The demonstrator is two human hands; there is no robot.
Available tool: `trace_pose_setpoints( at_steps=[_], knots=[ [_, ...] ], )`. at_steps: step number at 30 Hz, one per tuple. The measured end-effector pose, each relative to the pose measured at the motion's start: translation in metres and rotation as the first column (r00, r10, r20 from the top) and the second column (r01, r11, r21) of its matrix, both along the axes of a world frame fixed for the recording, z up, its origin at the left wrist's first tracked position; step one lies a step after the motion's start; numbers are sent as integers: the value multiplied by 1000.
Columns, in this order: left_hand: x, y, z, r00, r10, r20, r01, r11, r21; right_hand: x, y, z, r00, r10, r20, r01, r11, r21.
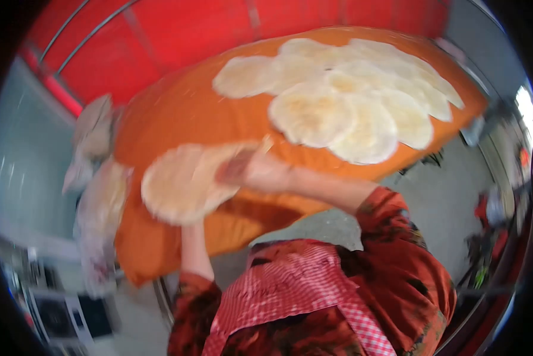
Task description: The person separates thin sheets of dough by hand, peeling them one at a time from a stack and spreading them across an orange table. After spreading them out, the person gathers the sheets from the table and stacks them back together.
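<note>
A round, pale flatbread [174, 184] is held up over the near left part of the orange-covered table [159, 121]. My left hand [194, 228] supports it from below, with the fingers hidden under the bread. Across the right side of the bread lies my right hand [257, 171], smeared by motion, so its fingers do not show clearly. A pale strip [265, 144] sticks out just beyond this hand; whether it is part of the bread or a second piece cannot be made out. Many browned flatbreads [361, 89] lie spread and overlapping on the table's far right half.
Clear plastic bags [103, 207] with pale contents hang or stand against the table's left edge. A red panel wall [189, 35] runs behind the table. A white appliance-like box [55, 317] stands on the floor at the lower left.
</note>
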State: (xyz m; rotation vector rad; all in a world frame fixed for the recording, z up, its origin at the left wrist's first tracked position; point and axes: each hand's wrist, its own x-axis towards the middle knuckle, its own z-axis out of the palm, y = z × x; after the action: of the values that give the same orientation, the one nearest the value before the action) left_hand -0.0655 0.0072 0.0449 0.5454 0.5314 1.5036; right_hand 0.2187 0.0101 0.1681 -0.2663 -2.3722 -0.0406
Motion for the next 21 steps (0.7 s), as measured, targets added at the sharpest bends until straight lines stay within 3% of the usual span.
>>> trace_pose_setpoints(
  at_steps=[1,4,6,7,8,11,12,14,16,17,21],
  knots=[
    [-8,8,12,999,21,-27,-19,998,54,-7,9,8,999,31,-43,-28,997,78],
    [-27,13,21,997,83,-10,-80,983,167,-13,22,2,991,-81,103,69,991,117],
    [-32,3,4,984,99,150,-123,980,155,-17,35,-23,977,-133,165,109,984,143],
    [-29,-6,-7,944,114,309,-143,987,75,-10,40,-41,950,-203,235,171,974,149],
    [-31,-15,-27,925,69,373,-84,996,25,-5,42,-63,912,-269,309,231,960,155],
    [-38,-46,-89,845,9,534,55,993,-105,-25,47,-155,854,-257,453,323,943,-74],
    [-39,-50,-92,839,6,544,73,990,-123,-41,40,-153,849,-222,480,346,920,-186],
    [-48,-49,-93,848,-7,530,112,980,-166,-100,22,-131,915,-47,400,161,953,-256],
    [-57,-42,-94,871,-21,490,147,964,-220,-142,8,-139,982,-87,165,159,855,-494],
    [-63,-39,-101,867,-118,484,194,975,-110,-158,7,-145,975,-124,185,199,859,-473],
    [-70,-39,-94,858,-123,500,220,965,-141,-181,15,-175,952,-231,202,298,848,-439]
  ],
)
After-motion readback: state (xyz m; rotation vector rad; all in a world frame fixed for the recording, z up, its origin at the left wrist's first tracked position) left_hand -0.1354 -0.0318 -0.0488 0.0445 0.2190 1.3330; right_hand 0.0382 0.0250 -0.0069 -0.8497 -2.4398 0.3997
